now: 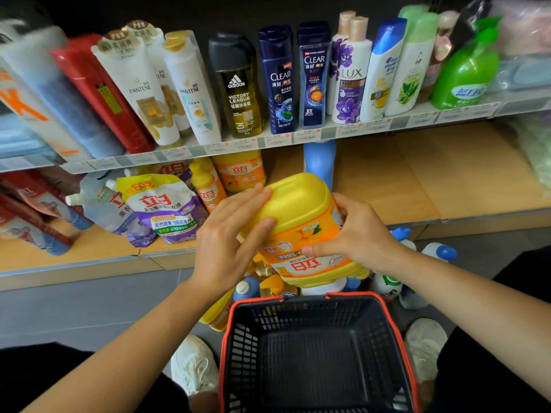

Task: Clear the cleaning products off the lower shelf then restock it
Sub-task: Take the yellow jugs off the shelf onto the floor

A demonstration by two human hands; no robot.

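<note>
A big yellow detergent jug (301, 222) hangs in the air in front of the lower shelf (417, 186), held between both my hands. My left hand (229, 234) lies flat against its left side with fingers spread over the base. My right hand (357, 231) grips its right side by the label. On the lower shelf stand orange detergent bottles (238, 171), a purple refill pouch (167, 210), a white pouch (101, 204) and a blue bottle (320, 159). The shelf's right half is bare wood.
A black basket with a red rim (313, 353) sits on the floor between my white shoes, with nothing in it. Several bottles (387, 281) lie on the floor beyond it. The upper shelf (268, 138) holds a row of shampoo and body wash bottles.
</note>
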